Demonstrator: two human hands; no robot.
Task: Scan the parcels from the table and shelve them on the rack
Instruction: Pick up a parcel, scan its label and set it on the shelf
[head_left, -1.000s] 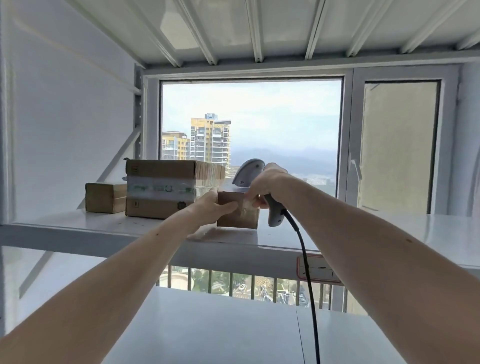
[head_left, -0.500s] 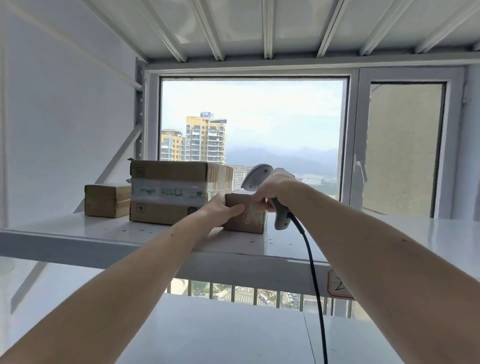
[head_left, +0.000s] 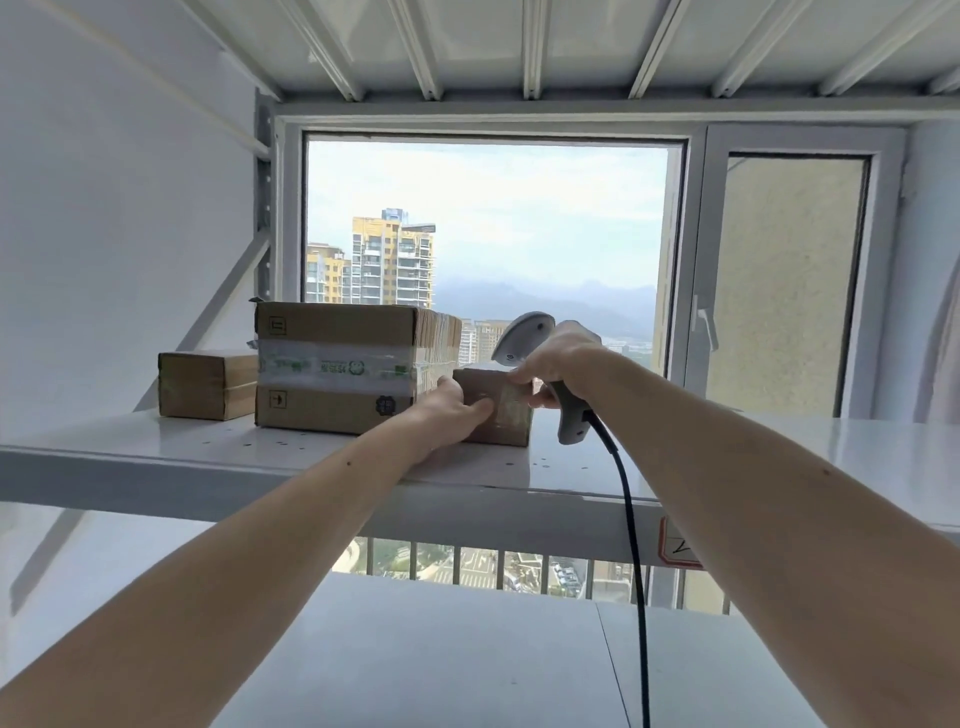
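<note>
Brown cardboard fills your rack shelf (head_left: 156, 457): a small parcel (head_left: 501, 408) stands just right of a large taped box (head_left: 337, 374), with a flat box (head_left: 205, 384) further left. Your left hand (head_left: 452, 410) lies against the small parcel's front, fingers nearly straight. Your right hand (head_left: 558, 371) grips the grey scanner (head_left: 522, 338), its fingertips touching the parcel's top right corner; the cord (head_left: 631, 545) hangs down.
</note>
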